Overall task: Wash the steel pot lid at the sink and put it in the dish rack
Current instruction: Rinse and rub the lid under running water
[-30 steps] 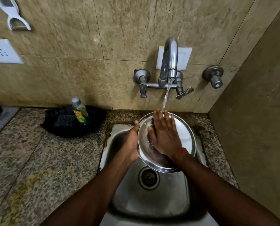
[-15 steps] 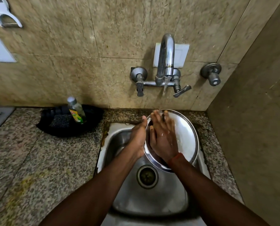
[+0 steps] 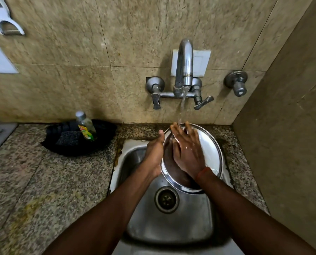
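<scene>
Water now runs again from the tap (image 3: pixel 184 70) onto the spread fingertips (image 3: pixel 187 126) of the right hand (image 3: pixel 187 153), flat on the steel pot lid (image 3: pixel 211 155). Left hand (image 3: pixel 154 153) grips the lid's left edge over the sink (image 3: pixel 172 227); speckled counter (image 3: pixel 43 181) lies left, wall right.

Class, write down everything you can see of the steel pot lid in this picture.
The steel pot lid is round, shiny and mirror-bright, with a raised rim. It is held tilted over the right side of the sink, below the tap, whose running water lands at its upper edge. The left hand grips its left rim; the right hand lies flat on its wet face, fingers spread. No knob shows.
</scene>
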